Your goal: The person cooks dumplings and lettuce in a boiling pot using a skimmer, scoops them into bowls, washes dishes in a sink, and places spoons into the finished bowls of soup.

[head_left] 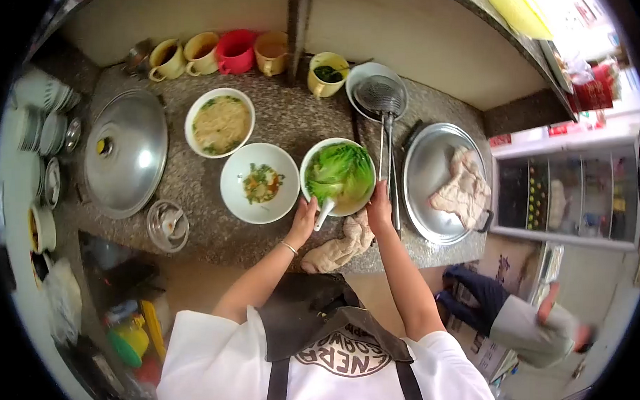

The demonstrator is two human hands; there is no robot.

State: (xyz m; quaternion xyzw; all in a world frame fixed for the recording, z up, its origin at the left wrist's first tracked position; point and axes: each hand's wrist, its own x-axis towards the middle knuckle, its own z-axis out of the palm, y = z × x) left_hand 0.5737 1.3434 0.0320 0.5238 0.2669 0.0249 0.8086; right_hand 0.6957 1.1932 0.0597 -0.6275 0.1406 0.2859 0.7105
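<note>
My left hand [304, 220] and my right hand [379, 206] hold a white bowl [306, 188] between them, one at each side of its near rim. Leafy green lettuce [339, 170] lies in broth inside it, and a white spoon [325, 214] leans over the near edge. Left of it stands a white bowl with chopped scallions and seasoning [261, 183]. Behind that is a bowl of noodles in soup [222, 123]. A crumpled cloth [341, 248] lies at the counter's front edge, below the held bowl.
A domed metal lid [127, 154] and a glass bowl [168, 226] are at left. Cups, one of them red [236, 52], line the back. A strainer [380, 94] rests over a metal bowl; a lidded pot [443, 185] with a cloth is right. Another person [529, 323] stands beyond.
</note>
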